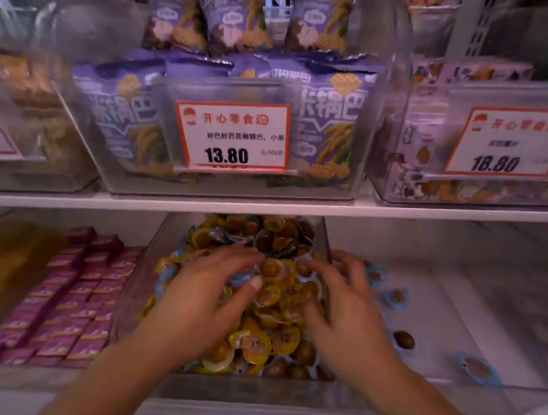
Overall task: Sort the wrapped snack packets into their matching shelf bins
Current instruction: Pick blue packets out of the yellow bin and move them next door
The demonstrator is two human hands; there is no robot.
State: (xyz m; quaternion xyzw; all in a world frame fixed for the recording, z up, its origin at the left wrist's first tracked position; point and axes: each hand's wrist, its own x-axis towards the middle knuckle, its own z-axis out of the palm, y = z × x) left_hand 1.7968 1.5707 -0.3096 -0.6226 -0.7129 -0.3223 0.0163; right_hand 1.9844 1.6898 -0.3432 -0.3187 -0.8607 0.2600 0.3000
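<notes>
A clear bin on the lower shelf is heaped with small round wrapped snack packets, mostly yellow-rimmed, with several blue-rimmed ones mixed in. Both my hands are inside it. My left hand lies palm down on the pile, fingers spread and curled into the packets. My right hand rests at the bin's right wall, fingertips pinching a yellow-rimmed packet. The clear bin to the right holds a few loose blue-rimmed packets. The picture is blurred by motion.
Left of the middle bin, pink boxed snacks fill a bin. On the shelf above stand bins of purple snack bags with price tags 13.80 and 18.80. A white shelf edge runs just above my hands.
</notes>
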